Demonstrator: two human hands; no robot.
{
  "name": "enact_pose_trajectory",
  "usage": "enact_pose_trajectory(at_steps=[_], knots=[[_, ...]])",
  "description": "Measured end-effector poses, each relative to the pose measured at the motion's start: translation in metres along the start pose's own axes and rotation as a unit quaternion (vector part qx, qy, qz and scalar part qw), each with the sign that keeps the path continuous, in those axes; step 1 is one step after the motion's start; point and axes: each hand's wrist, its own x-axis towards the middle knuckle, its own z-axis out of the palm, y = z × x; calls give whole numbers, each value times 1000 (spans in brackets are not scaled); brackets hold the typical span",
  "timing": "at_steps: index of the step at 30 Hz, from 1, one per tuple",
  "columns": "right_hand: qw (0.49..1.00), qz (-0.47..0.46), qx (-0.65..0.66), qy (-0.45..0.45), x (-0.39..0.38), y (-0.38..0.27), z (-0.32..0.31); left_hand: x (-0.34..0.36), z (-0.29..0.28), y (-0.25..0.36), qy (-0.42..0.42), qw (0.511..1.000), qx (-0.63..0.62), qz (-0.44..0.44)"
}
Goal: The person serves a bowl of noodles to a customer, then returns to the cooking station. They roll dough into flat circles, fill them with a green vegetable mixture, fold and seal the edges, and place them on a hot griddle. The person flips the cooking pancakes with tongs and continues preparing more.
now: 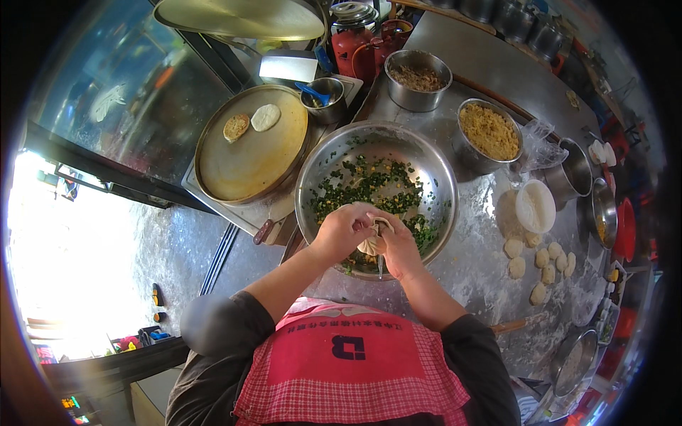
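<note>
My left hand (339, 231) pinches the pleated edge of a pale dough wrapper (369, 246) over a wide steel bowl (306, 179) of chopped greens with yellow bits (362, 183). My right hand (398, 246) has its fingers curled round the same wrapper, which is partly gathered at the top. A narrow metal utensil (380, 266) sticks down below my right hand; its other end is hidden by the fingers and dough. The inside of the wrapper is mostly hidden.
A griddle (241, 167) with two flat breads (265, 118) lies back left, beside a steel pot (328, 110) and red cylinders (355, 57). Bowls of filling (489, 131) stand back right; several dough balls (549, 274) and a white container (535, 207) are on the steel table (476, 234).
</note>
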Motion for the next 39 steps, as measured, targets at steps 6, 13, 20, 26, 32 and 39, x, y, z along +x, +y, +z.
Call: enact_pose_trajectory(at_steps=[6,13,20,26,32,39], knots=[[998,0,58,-20,-12,-28,18,-9,0,-10,50,854,-465,-229],[998,22,67,6,-2,4,-5,-7,12,-1,72,984,61,148],[998,26,47,-31,-9,-19,8,-4,-2,13,-4,986,-127,-107],[974,94,204,-20,-4,-29,9,-11,12,-14,40,875,-439,-201],[971,107,208,-41,-1,0,6,-15,-2,-4,-51,940,303,151],[988,47,140,-52,-14,-28,33,-13,-8,-10,51,991,-123,34]])
